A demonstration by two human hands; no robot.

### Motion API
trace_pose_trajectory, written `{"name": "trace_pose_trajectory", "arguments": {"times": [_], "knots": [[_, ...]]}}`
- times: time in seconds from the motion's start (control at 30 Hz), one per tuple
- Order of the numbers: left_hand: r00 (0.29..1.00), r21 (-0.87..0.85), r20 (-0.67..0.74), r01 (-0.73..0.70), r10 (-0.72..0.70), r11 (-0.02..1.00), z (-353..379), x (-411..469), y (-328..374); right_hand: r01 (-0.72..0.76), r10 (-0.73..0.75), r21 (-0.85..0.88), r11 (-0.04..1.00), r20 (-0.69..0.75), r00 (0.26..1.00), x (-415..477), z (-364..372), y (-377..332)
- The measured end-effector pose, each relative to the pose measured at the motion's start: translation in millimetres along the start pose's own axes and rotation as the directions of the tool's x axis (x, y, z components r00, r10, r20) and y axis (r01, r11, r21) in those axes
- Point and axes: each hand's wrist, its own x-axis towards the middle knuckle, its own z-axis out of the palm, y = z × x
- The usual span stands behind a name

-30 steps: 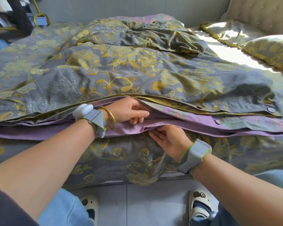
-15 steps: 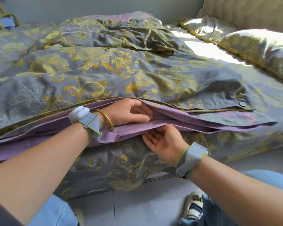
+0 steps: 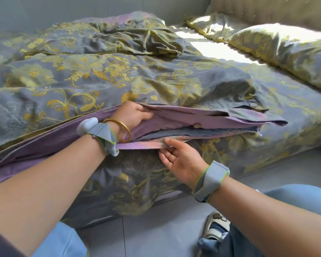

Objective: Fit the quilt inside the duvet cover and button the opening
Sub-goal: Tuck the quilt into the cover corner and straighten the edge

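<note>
Head view shows the grey duvet cover with golden floral print and purple lining (image 3: 119,75) spread over the bed, filling the middle and left of the frame. Its opening runs along the near edge, facing you. Inside that opening, right of centre, the grey-blue quilt (image 3: 220,131) shows as a thin layer between the purple flaps.

Your left hand (image 3: 132,115) curls its fingers round the upper flap and holds it raised. Your right hand (image 3: 182,158), palm up just below, pinches the lower purple hem between thumb and fingers.

A small round brown button (image 3: 197,125) sits on the purple flap just right of your left hand. A second round button (image 3: 252,104) lies farther right on the grey top layer.

You wear a gold bangle (image 3: 125,130) and a grey wrist band (image 3: 104,135) on the left wrist, and another grey wrist band (image 3: 209,180) on the right. A matching floral pillow (image 3: 285,51) lies at the upper right in sunlight. The grey tiled floor (image 3: 156,234) fills the bottom of the frame.
</note>
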Motion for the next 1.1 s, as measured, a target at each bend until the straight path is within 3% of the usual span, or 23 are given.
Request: {"name": "trace_pose_trajectory", "arguments": {"times": [0.1,0.23,0.37,0.43,0.53,0.67,0.77,0.87,1.0,1.1], "knots": [[0.997,0.066,-0.005,-0.074,0.074,0.995,6.7,-0.4,6.2,0.036,-0.036,0.053,0.998,0.002,0.999,1.2,-7.2,-9.7],[0.974,0.139,0.090,-0.218,0.207,0.966,21.4,-9.9,18.6,0.076,-0.070,0.191,0.979,-0.036,0.997,8.7,-16.2,-29.4],[0.914,0.343,0.169,-0.406,0.369,0.847,48.0,-12.8,34.6,0.059,-0.048,0.267,0.962,-0.045,0.998,8.9,-20.1,-41.8],[0.936,0.325,0.123,-0.351,0.329,0.878,60.8,-6.7,48.4,0.064,-0.059,0.259,0.964,-0.025,0.998,6.9,-25.1,-44.4],[0.996,0.156,-0.009,-0.086,0.089,0.984,68.6,7.7,62.3,0.089,-0.086,0.247,0.965,-0.024,0.996,5.5,-33.3,-44.8],[0.971,0.155,0.191,-0.174,0.143,0.973,75.0,6.1,76.5,0.051,-0.040,0.238,0.970,-0.052,0.998,2.8,-39.5,-51.2],[0.948,0.217,0.251,-0.250,0.194,0.943,86.9,7.2,86.3,0.046,-0.028,0.259,0.965,-0.071,0.997,0.1,-42.0,-58.6],[0.955,0.227,0.237,-0.231,0.176,0.946,95.1,9.3,92.7,0.103,-0.074,0.225,0.969,-0.135,0.988,-0.8,-46.8,-61.8],[0.992,0.082,0.072,-0.110,0.104,0.991,95.5,13.3,94.7,0.289,-0.272,0.119,0.950,-0.142,0.952,-4.4,-48.5,-61.3],[0.994,0.048,0.084,-0.079,0.075,0.996,94.0,12.2,96.6,0.252,-0.231,0.166,0.953,-0.133,0.964,-8.0,-47.2,-63.0]]}}
